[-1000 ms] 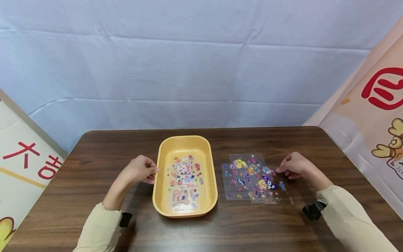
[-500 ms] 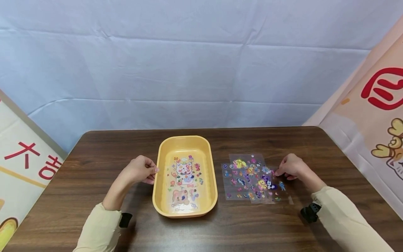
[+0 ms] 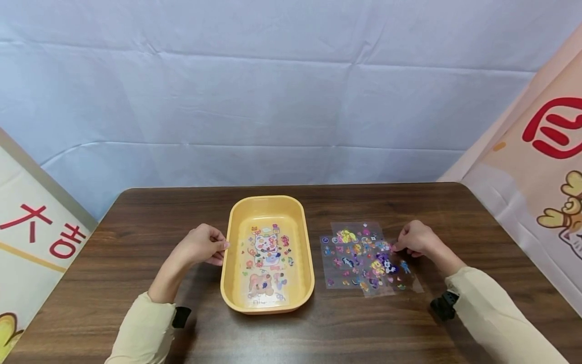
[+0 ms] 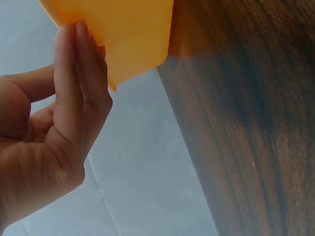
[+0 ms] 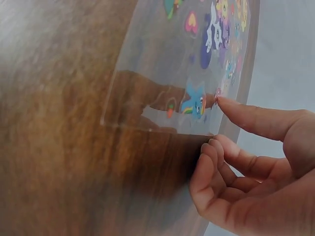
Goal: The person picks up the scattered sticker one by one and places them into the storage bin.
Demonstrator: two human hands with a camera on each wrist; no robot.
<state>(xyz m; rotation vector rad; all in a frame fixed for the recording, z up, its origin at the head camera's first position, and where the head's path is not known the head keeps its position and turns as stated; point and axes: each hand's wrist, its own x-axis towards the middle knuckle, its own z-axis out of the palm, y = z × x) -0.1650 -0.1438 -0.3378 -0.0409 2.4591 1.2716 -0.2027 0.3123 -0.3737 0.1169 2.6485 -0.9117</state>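
My left hand [image 3: 200,245] pinches the left rim of a yellow plastic tray [image 3: 231,283]; in the left wrist view its fingers [image 4: 69,73] lie along the tray's outer wall [image 4: 138,34]. On the right, my right hand [image 3: 420,240] holds the edge of a clear sticker sheet [image 3: 411,283] printed with small cartoon ponies. Seen from the right wrist, the thumb [image 5: 256,119] presses on top of the sheet [image 5: 147,98] near a blue pony, while the curled fingers sit at its edge. More clear sticker sheets [image 3: 334,280] overlap with it on the table.
Inside the tray lie clear sticker sheets [image 3: 268,253] with a bear and small figures. The dark wooden table [image 3: 354,333] ends at a back edge before a pale cloth [image 3: 291,101]. Printed banners [image 3: 514,197] hang at both sides.
My right hand has moved a little to the left, and the right-hand part of the pony sticker sheet has shifted slightly with it. The left hand and the tray stay in place.
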